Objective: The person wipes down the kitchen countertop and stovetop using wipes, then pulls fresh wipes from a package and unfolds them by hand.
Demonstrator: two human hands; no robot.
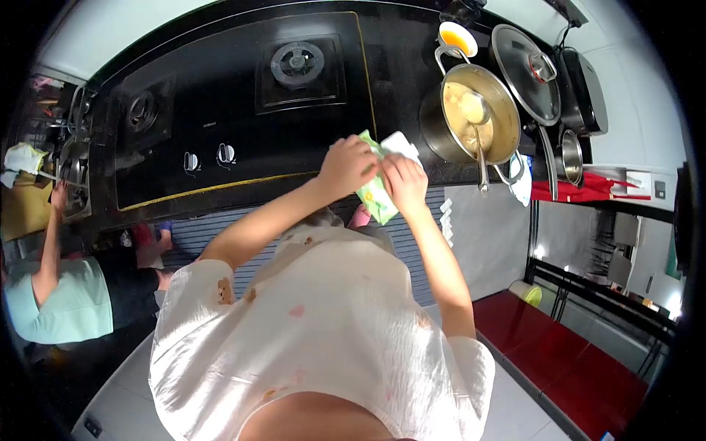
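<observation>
A soft green and white packet [376,200], which looks like tissues or wipes, is held at the front edge of the black counter. My left hand [347,169] is closed on its left side near the top. My right hand [404,182] is closed on its right side. Something white, like a folded tissue [401,145], sticks out beyond my right fingers; whether it is joined to the packet is unclear. To the right of my hands stands a steel pot [434,121] of pale soup, with a ladle [482,158] resting in it.
A black gas hob [220,110] with two burners lies left of my hands. A bowl of orange liquid [457,38], a large lid [518,70] and a small pan [570,158] are around the pot. At far left another person [70,298] works by the sink.
</observation>
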